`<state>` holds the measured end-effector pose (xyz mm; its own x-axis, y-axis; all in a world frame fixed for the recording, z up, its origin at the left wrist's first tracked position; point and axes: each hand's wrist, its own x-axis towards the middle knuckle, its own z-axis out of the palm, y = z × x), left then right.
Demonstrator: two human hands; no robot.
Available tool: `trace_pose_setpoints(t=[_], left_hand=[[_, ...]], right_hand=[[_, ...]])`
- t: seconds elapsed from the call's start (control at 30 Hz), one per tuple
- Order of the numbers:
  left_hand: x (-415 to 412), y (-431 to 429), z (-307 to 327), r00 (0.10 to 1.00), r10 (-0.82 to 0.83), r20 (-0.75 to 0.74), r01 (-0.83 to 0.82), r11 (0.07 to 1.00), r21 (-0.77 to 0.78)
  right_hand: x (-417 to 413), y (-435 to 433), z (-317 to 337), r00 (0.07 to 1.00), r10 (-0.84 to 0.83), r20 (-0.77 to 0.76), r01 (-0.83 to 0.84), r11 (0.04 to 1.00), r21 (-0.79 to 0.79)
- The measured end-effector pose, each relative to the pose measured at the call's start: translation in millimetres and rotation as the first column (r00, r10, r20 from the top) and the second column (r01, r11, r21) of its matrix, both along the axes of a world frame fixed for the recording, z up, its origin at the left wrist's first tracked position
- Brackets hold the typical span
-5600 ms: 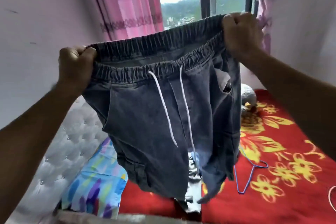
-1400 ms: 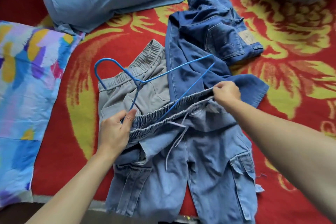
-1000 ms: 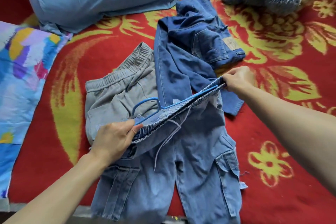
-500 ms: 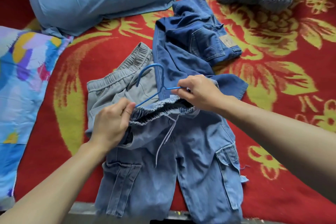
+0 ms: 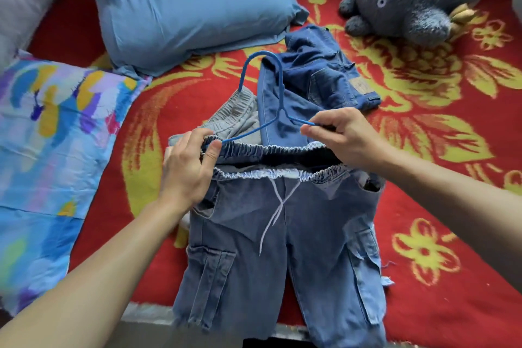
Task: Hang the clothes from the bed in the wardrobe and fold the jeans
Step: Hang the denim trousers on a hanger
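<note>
I am looking down at the light cargo jeans [image 5: 282, 240], which are lying flat on the bed [image 5: 440, 206] with the legs reaching over its near edge and the waistband pointing away from me. My left hand [image 5: 186, 172] is pinching the left end of the back waistband between thumb and fingers, and one arm of the blue hanger [image 5: 281, 93] is running down into that pinch. My right hand [image 5: 347, 138] is curling round the right end of the waistband, with thumb and forefinger nipping the tip of the hanger's other arm. The hanger's hook is lying over the grey shorts [image 5: 240, 113] and the dark jeans [image 5: 319, 76], which are sitting crumpled side by side just beyond. The waistband is gaping open between my hands, and the white drawstring is trailing down the front. A blue pillow [image 5: 192, 8], a patterned pillow [image 5: 53, 150] and a grey plush toy [image 5: 418, 0] are sitting farther out.
</note>
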<state>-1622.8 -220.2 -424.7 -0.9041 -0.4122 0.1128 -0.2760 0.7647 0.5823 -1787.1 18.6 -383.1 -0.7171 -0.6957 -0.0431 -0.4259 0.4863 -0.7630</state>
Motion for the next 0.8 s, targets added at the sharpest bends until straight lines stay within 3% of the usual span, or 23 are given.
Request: trace_pose_setpoints(t=[0.13, 0.3, 0.4, 0.6, 0.8], left_hand=[[9.9, -2.7, 50.5, 1.000, -0.019, 0.014, 0.020, 0.997, -0.078], [39.4, -5.1, 115.4, 0.990, -0.122, 0.074, 0.125, 0.992, -0.031], [73.0, -5.4, 152.6, 0.993, -0.111, 0.046, 0.113, 0.993, -0.045], [165.2, -10.3, 214.3, 0.963, 0.269, 0.005, -0.269, 0.962, -0.042], [328.5, 29.8, 264.6, 0.791, 0.611, 0.008, -0.604, 0.784, -0.141]], right_hand=[[12.7, 3.6, 68.3, 0.975, -0.009, 0.224, 0.029, 0.996, -0.085], [42.2, 2.5, 156.9, 0.982, 0.066, 0.176, -0.086, 0.990, 0.109], [75.2, 3.7, 204.5, 0.945, 0.151, 0.289, -0.202, 0.967, 0.154], [165.9, 6.1, 252.7, 0.859, 0.342, 0.381, -0.401, 0.912, 0.086], [271.8, 17.4, 287.1, 0.781, 0.520, 0.346, -0.540, 0.841, -0.047]])
